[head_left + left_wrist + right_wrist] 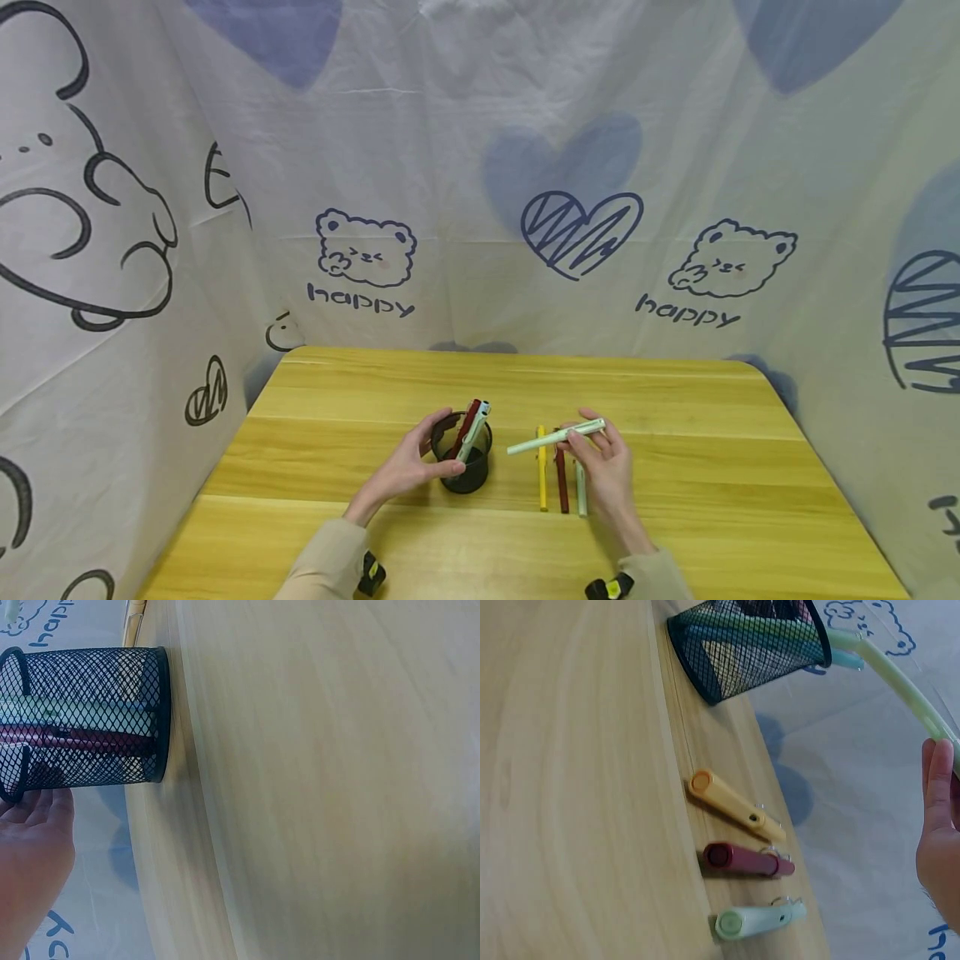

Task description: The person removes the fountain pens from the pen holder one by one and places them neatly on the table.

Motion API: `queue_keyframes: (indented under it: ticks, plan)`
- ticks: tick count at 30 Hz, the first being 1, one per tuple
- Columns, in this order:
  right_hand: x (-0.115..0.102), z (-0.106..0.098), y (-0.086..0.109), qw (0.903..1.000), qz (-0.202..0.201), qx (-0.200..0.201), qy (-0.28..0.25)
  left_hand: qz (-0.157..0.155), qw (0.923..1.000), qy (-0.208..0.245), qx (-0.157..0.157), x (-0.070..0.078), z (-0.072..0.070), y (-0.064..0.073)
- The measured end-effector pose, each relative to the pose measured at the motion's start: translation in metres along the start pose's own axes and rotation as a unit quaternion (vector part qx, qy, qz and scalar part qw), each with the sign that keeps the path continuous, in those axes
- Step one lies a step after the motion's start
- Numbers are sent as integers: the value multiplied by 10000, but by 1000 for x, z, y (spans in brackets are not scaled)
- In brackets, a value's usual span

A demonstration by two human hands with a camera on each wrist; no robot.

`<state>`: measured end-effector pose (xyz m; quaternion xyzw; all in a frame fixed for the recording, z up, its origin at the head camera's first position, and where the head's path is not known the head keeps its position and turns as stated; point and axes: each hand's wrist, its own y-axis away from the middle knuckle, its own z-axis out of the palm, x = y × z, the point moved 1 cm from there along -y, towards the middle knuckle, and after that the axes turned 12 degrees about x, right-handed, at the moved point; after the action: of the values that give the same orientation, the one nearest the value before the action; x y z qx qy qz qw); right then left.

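My left hand (405, 463) holds a black mesh pen holder (467, 481) near its rim, thumb in front and fingers behind. The holder stands upright on the table, with a dark red pen (467, 425) and a pale green pen (472, 437) leaning inside; a light blue pen (847, 659) also shows in the right wrist view. My right hand (609, 475) pinches another pale green pen (551, 440) above the table, its free end pointing left toward the holder. Under it lie a yellow pen (543, 487), a dark red pen (562, 490) and a pale green pen (581, 496), side by side.
The wooden table (712, 467) extends around both hands, its far edge close to a printed cloth backdrop (465, 275). Cloth also hangs along the left and right sides. A dark wrist strap (371, 573) sits on the left arm, another strap (609, 588) on the right.
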<state>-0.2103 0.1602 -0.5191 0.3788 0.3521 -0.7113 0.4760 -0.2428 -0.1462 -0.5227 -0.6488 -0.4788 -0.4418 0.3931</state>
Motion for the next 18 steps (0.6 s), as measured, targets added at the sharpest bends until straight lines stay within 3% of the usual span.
queue_keyframes:
  ticks: [11,18]
  plan:
    - [-4,-14,-2,9974,68,555,456,-38,10000,-74,31,0,0,1]
    - [-6,-22,-3,9952,220,705,649,-16,10000,-67,29,0,0,0]
